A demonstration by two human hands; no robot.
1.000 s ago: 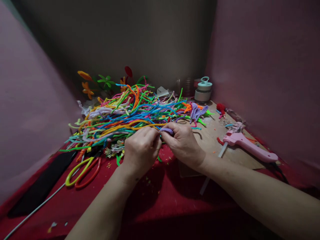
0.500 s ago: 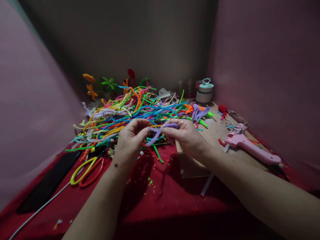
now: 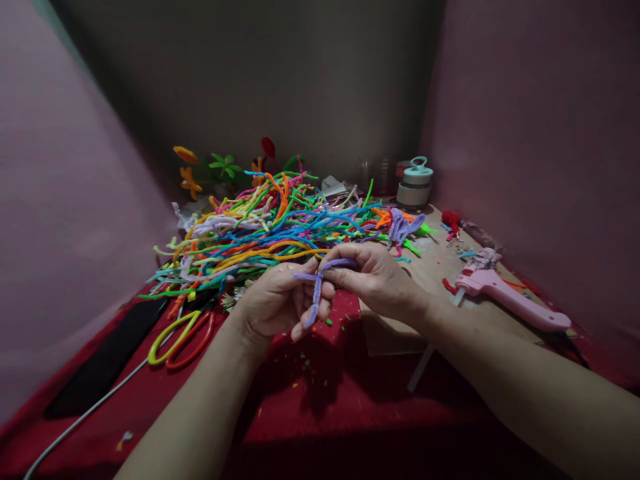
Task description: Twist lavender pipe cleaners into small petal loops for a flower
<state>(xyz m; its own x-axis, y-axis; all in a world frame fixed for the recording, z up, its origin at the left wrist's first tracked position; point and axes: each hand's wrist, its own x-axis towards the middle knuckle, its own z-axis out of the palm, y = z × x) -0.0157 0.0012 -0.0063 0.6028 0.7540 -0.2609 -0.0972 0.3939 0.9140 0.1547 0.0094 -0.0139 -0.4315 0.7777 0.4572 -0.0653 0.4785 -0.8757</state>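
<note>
Both hands meet above the red cloth (image 3: 320, 400), just in front of a big heap of coloured pipe cleaners (image 3: 270, 227). A lilac pipe cleaner (image 3: 317, 293) is bent between them. My left hand (image 3: 280, 303) pinches its left end, and one leg hangs down over the fingers. My right hand (image 3: 373, 277) pinches the other end, fingers curled round it.
Yellow and red scissors (image 3: 183, 333) lie left of my hands, beside a black strip (image 3: 107, 357) and a white cord (image 3: 85, 413). A pink glue gun (image 3: 510, 300) rests on a cardboard sheet (image 3: 435, 267) at right. Tape rolls (image 3: 415, 183) and pipe-cleaner flowers (image 3: 225, 163) stand at the back.
The hands lifted off the heap with the lilac pipe cleaner, then bent it so one leg now hangs down from my left fingers.
</note>
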